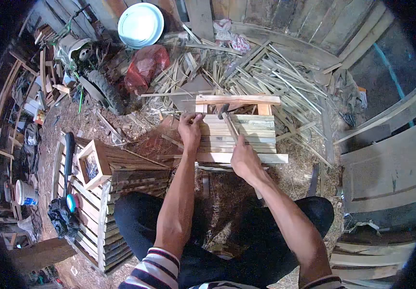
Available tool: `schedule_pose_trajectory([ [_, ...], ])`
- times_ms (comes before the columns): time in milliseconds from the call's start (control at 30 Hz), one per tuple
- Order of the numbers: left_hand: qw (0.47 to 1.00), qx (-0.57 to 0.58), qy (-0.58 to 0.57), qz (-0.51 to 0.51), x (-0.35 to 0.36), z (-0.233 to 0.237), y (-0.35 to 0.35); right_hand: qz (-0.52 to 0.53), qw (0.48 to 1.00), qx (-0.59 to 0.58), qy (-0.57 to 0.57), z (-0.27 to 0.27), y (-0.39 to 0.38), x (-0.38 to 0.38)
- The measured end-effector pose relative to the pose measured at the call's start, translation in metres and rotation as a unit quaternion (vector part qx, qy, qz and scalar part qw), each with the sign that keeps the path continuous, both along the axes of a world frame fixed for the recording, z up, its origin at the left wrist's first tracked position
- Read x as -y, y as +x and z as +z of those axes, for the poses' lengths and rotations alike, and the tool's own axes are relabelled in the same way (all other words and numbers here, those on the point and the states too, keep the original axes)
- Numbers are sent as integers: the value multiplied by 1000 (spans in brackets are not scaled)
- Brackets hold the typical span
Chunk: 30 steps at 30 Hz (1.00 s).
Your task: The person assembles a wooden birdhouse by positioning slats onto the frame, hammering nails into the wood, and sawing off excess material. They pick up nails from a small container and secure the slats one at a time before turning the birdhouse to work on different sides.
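My right hand (246,160) is wrapped round the wooden handle of a hammer (230,126). The hammer's dark head is over the far part of a slatted wooden panel (254,132), whose pale slats lie side by side in front of me. At the panel's far left corner is my left hand (189,131), its fingers pinched together beside the slat ends. Whatever those fingers hold, if anything, is too small to make out. Beyond the slats a wooden crosspiece (246,100) spans two short upright-looking pieces.
A wooden box of nails (91,168) rests on a slatted crate (103,216) at left, near a dark-handled tool (68,159). Loose wood strips (275,79) are heaped at the back. A red plastic bag (146,67) and a white bucket (26,192) stand farther off.
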<state>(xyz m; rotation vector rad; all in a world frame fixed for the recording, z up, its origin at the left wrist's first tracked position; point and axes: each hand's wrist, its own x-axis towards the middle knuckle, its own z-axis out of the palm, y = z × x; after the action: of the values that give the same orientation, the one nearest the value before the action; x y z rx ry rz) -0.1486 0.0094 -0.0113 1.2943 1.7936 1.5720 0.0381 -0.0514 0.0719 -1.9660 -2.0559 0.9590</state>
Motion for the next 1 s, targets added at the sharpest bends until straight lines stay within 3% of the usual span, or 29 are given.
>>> schedule_pose_trajectory([
  [133,1000,-10,-29,-5,-2,9,3,0,1000,-23,-5,7,1,1],
  [200,989,-134,-65,9,-2,11,3,6,1000,-27,4,14,1,2],
  [233,989,-135,-65,9,-2,11,4,6,1000,-28,4,14,0,2],
  [333,960,-280,10,10,6,31,16,8,1000,-15,-13,14,2,2],
  [533,974,-225,23,-17,5,28,13,3,1000,2,-12,8,2,1],
  [733,954,-299,27,11,7,26,18,3,1000,13,-12,2,1,1],
  [867,960,-279,36,-13,6,24,14,11,1000,4,-2,5,3,1],
  [933,974,-227,-12,-20,8,26,15,12,1000,10,-9,4,3,2],
  [1000,968,-250,21,-11,9,27,14,10,999,4,30,4,2,2],
])
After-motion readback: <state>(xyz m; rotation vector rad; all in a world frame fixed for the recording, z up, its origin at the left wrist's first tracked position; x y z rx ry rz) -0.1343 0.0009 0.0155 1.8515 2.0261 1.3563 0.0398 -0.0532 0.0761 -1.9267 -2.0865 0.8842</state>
